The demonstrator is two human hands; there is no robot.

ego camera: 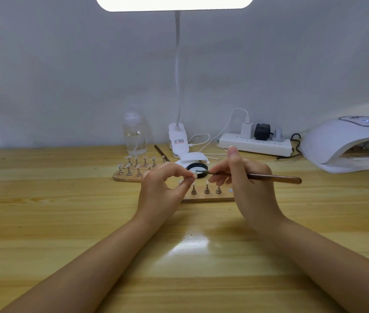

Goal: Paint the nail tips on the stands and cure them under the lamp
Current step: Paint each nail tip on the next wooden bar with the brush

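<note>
**Painting a nail tip held in the fingers**

A person's left hand (163,188) pinches a small stand with a clear nail tip (193,176) on it, lifted just above the near wooden board (206,199). The right hand (246,184) grips a brown brush (269,177), its bristles touching the tip, in front of a black-rimmed gel pot (198,170).

To do this well, steady both wrists on the table and stroke thinly, keeping gel off the fingers.

The tip looks tiny, pale and translucent. More tips stand on both boards; the white curing lamp (346,143) sits far right.
</note>
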